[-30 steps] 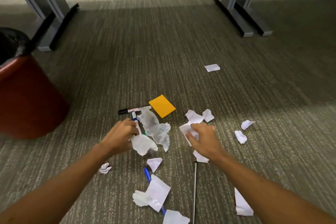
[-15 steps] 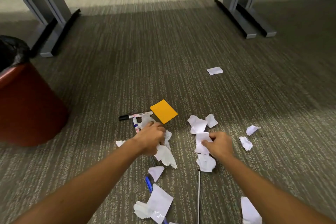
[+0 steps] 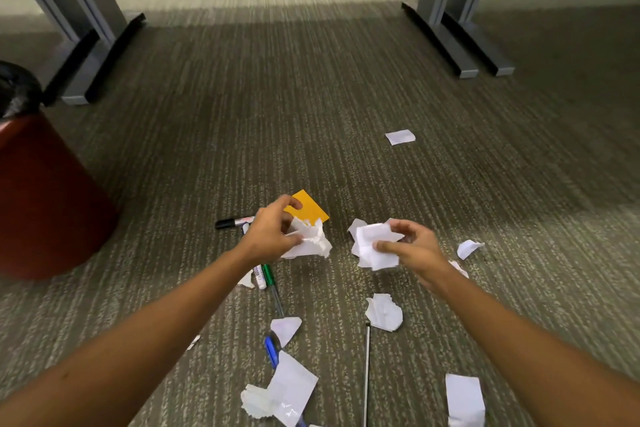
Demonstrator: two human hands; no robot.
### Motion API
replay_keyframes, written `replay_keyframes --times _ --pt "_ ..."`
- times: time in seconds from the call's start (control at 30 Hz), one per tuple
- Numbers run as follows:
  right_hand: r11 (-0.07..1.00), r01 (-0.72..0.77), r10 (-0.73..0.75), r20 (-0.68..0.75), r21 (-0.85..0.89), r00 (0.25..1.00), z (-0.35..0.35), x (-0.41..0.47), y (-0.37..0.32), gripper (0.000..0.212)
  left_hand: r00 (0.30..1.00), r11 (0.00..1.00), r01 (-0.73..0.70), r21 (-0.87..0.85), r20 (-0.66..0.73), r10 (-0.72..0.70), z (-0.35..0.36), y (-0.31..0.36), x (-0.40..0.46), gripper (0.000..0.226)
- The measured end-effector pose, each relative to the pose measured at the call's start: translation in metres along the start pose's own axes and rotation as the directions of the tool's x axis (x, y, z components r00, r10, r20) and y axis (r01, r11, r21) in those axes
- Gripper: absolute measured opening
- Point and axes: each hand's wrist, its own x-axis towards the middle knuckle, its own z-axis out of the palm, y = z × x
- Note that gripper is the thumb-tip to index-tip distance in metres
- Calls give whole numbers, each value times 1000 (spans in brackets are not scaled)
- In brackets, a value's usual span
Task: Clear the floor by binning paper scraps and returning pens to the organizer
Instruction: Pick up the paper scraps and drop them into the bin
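Note:
My left hand (image 3: pixel 272 234) grips a crumpled wad of white paper (image 3: pixel 311 241) above the carpet. My right hand (image 3: pixel 415 248) holds another bunch of white scraps (image 3: pixel 372 246). Under my left hand lie a black marker (image 3: pixel 232 222), a white marker (image 3: pixel 259 276) and a green pen (image 3: pixel 272 284). A blue pen (image 3: pixel 271 352) lies nearer me, partly under a scrap. An orange sticky note (image 3: pixel 310 210) sits behind my left hand. Loose white scraps (image 3: pixel 384 312) dot the floor, one farther off (image 3: pixel 400 137). The red bin (image 3: pixel 41 198) with a black liner stands at the left.
Grey desk legs stand at the back left (image 3: pixel 86 45) and back right (image 3: pixel 457 38). A thin metal rod (image 3: pixel 367 371) lies on the carpet near me. More scraps lie at the bottom (image 3: pixel 287 392) and lower right (image 3: pixel 464 399). No organizer is in view.
Both hands have lifted off the carpet with paper scraps gathered in them, uncovering the white marker and green pen under my left hand.

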Motion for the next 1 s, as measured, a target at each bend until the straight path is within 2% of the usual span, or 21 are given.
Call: replay_keyframes --times 0.03,0.1,0.17,0.3,0.43,0.63,0.7,0.77,0.9,1.0 --pt "981 17 -12 28 -192 1000 5 7 -1 67 1000 1000 9 -9 -3 -9 -1 0 -1 42" --pt "818 89 -34 106 -569 994 16 16 -5 80 1000 999 21 -33 3 -21 -3 0 -3 34" --pt "690 139 -50 145 -710 988 24 23 -9 86 999 994 49 -102 3 -49 -6 2 -7 26" --pt "662 126 -27 144 -739 989 31 24 -11 76 991 950 134 -281 12 -136 -10 -1 -17 24" --pt "717 154 -69 151 -679 986 21 22 -9 35 980 936 199 -292 41 -195 -13 -4 -24 20" --pt "879 120 71 375 -462 924 5 24 -23 26 982 944 173 -280 -20 -186 -18 -3 -33 16" --pt "863 132 78 387 -488 919 12 30 -28 24 985 943 161 -290 -17 -174 -19 -6 -35 21" --pt "821 151 55 339 -551 939 26 37 -30 27 989 943 140 -302 0 -147 -24 -9 -38 28" --pt "649 201 -43 228 -734 973 54 38 -26 28 988 924 151 -351 56 -141 -35 -13 -42 32" --pt "630 186 -96 162 -754 982 68 36 -19 19 980 899 197 -391 43 -196 -45 -10 -48 30"
